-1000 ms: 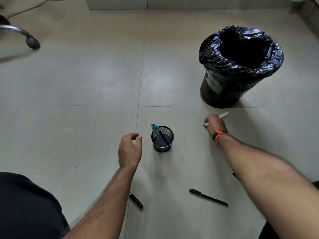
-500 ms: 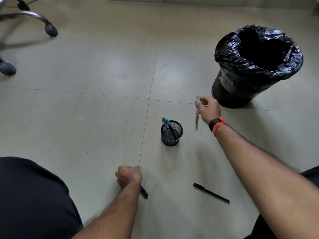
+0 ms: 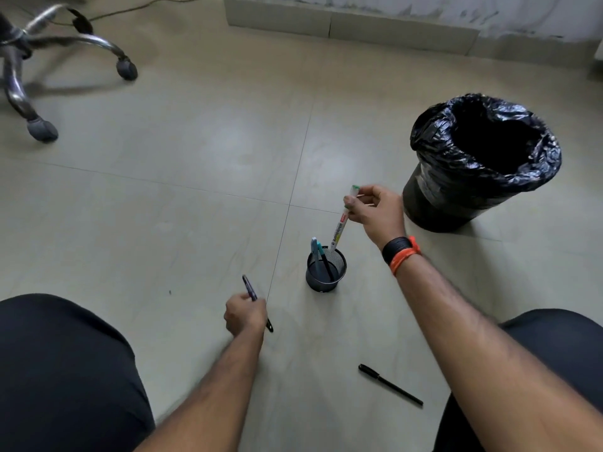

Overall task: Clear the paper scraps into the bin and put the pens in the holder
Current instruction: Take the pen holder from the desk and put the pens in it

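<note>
A person seated on a tiled floor (image 3: pixel 195 151) works at a black mesh holder (image 3: pixel 321 283), which stands upright between the two forearms. The right hand (image 3: pixel 375 210), raised just beyond and right of the holder, pinches a white marker with a green cap (image 3: pixel 339 228) near its top end between thumb and fingertips; the marker hangs tilted, cap up, its lower tip at the holder's far rim, and whether it touches the mesh cannot be told. A black and orange wristband (image 3: pixel 403 252) circles that wrist. Two pens (image 3: pixel 318 256), one pale blue and one teal-topped, lean inside the holder against its left side. The left hand (image 3: pixel 244 316), near and left of the holder, has its fingers curled round a dark pen (image 3: pixel 249 288), both ends of which stick out of the fist. A black capped pen (image 3: pixel 390 383) lies flat on the floor, well nearer the person than the holder and to its right. The bin (image 3: pixel 434 203), lined with a black plastic bag, stands beyond and right of the holder. A wheeled chair base (image 3: pixel 32 60) sits far off to the holder's left.
</note>
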### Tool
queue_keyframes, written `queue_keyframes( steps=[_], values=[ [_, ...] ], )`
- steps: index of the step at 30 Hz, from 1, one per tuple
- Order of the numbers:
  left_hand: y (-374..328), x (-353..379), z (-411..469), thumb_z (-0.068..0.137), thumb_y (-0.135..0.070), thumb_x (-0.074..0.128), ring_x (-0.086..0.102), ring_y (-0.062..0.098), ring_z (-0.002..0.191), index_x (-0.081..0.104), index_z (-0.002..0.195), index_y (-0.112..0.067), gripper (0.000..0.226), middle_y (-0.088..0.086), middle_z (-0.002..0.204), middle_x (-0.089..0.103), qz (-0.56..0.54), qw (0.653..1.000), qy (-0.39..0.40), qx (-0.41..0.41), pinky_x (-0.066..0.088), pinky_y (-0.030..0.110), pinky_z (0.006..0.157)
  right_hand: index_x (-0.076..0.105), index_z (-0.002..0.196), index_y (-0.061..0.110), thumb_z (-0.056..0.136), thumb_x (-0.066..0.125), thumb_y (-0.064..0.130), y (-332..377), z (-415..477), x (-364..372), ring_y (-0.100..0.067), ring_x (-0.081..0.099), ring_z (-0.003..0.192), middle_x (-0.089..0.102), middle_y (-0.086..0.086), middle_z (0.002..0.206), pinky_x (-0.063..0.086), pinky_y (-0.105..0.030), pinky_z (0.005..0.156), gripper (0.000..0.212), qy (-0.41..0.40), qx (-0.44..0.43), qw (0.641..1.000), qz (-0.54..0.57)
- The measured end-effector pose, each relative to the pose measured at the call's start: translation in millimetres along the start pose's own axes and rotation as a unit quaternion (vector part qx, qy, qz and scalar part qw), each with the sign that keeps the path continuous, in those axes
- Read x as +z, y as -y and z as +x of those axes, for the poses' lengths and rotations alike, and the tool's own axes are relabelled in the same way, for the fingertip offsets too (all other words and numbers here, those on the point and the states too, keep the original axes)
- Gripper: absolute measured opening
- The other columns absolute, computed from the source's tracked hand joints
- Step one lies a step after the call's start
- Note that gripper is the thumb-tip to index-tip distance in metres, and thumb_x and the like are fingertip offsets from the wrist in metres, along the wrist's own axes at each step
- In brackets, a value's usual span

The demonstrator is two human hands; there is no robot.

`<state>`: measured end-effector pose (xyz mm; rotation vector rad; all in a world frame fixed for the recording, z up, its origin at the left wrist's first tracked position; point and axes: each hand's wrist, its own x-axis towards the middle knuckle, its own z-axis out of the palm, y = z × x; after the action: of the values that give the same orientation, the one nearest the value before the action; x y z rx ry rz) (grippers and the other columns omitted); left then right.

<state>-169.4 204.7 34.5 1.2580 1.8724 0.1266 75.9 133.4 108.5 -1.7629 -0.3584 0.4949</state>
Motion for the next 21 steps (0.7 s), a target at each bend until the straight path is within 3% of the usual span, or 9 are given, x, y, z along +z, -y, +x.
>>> queue_keyframes(
  steps=[3,7,9,11,14,18,21],
  values=[
    [-34,-10,0,0.068,-0.012,0.068,0.067,0.028,0.096,0.058,0.098,-0.028,0.035,0.005,0.100,0.069,-0.093,0.991,0.024,0.097,0.055,0.043,0.086,0.067,0.092,0.010,0.079,0.077,0.010,-9,-6,4,-0.026,0.071,0.077,0.069,-0.006,0.084,0.062,-0.042,0.074,0.017,0.005,0.009,0.999,-0.041],
    [-64,-20,-7,0.061,-0.018,0.064,0.070,0.026,0.084,0.059,0.086,-0.035,0.030,0.003,0.103,0.064,-0.137,0.968,0.080,0.196,0.061,0.044,0.071,0.069,0.089,0.021,0.078,0.075,0.022,-29,-13,8,-0.019,0.071,0.078,0.070,0.005,0.092,0.059,-0.043,0.081,0.013,0.002,0.019,0.991,-0.135],
    [-77,-21,-21,0.073,-0.010,0.058,0.073,0.026,0.070,0.066,0.090,-0.028,0.027,0.012,0.088,0.070,-0.177,0.951,0.146,0.205,0.061,0.035,0.068,0.070,0.091,0.017,0.079,0.074,0.018,-36,-19,10,-0.016,0.069,0.079,0.070,0.005,0.089,0.057,-0.040,0.084,0.013,0.007,0.033,0.986,-0.162],
    [-86,-16,-32,0.085,0.001,0.050,0.069,0.021,0.063,0.072,0.090,-0.011,0.026,0.012,0.078,0.069,-0.202,0.940,0.193,0.195,0.060,0.026,0.064,0.071,0.093,0.015,0.079,0.073,0.016,-42,-25,13,-0.015,0.067,0.080,0.071,0.002,0.087,0.057,-0.035,0.083,0.014,0.016,0.040,0.982,-0.185],
    [-88,-6,-37,0.088,0.007,0.045,0.068,0.019,0.065,0.072,0.089,0.000,0.028,0.014,0.084,0.070,-0.216,0.928,0.268,0.145,0.059,0.022,0.067,0.072,0.092,0.016,0.079,0.071,0.016,-48,-34,17,-0.014,0.067,0.079,0.071,0.004,0.085,0.055,-0.027,0.077,0.013,0.031,0.043,0.976,-0.209],
    [-80,8,-37,0.076,0.003,0.069,0.071,0.024,0.087,0.070,0.096,-0.006,0.022,0.013,0.092,0.075,-0.201,0.912,0.331,0.137,0.056,0.031,0.083,0.070,0.089,0.019,0.080,0.068,0.017,-59,-43,16,-0.013,0.066,0.077,0.069,0.006,0.081,0.051,-0.023,0.073,0.010,0.047,0.045,0.966,-0.250],
    [-79,16,-46,0.076,-0.005,0.078,0.072,0.022,0.085,0.067,0.100,-0.004,0.026,0.015,0.096,0.075,-0.214,0.909,0.314,0.171,0.057,0.028,0.074,0.069,0.089,0.021,0.079,0.070,0.019,-67,-48,14,-0.015,0.065,0.081,0.070,0.005,0.083,0.051,-0.025,0.073,0.010,0.067,0.048,0.954,-0.287]
  ],
)
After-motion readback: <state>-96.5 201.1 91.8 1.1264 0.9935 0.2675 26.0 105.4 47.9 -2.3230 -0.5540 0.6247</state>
